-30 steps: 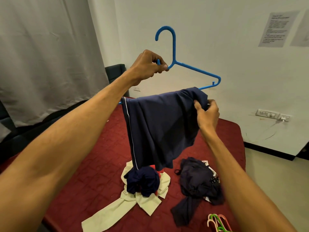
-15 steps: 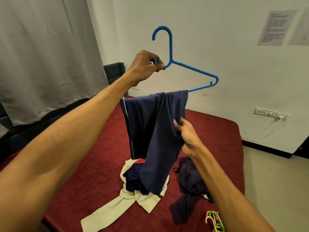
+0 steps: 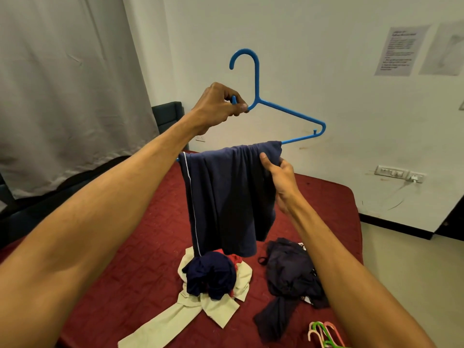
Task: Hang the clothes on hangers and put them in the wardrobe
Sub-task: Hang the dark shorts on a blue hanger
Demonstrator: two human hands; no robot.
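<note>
While the left hand (image 3: 221, 106) holds a blue plastic hanger (image 3: 291, 114) up at the centre of the frame, its grip curled round the sloping arm just left of the neck, the hook stands upright above the knuckles against the white wall (image 3: 326, 33). A navy garment (image 3: 226, 197) with a thin white stripe down its left edge (shorts or folded trousers, hard to tell which) is draped over the hanger's bottom bar, covering all but the bar's right end. The right hand (image 3: 281, 182) has its grip pinching the cloth's upper right corner between thumb and fingers, just below the bar.

Beneath, a bed with a dark red quilted cover (image 3: 125, 272) fills the lower half of the frame. On it lie a cream garment (image 3: 216, 305) with a navy bundle (image 3: 211, 277) on top, and just to the right a crumpled dark garment (image 3: 291, 280). Pink and green spare hangers (image 3: 324, 334) lie at the lower right, by the right forearm. A grey curtain (image 3: 62, 84) hangs at the upper left, and a printed sheet (image 3: 399, 51) is stuck to the wall at the upper right.
</note>
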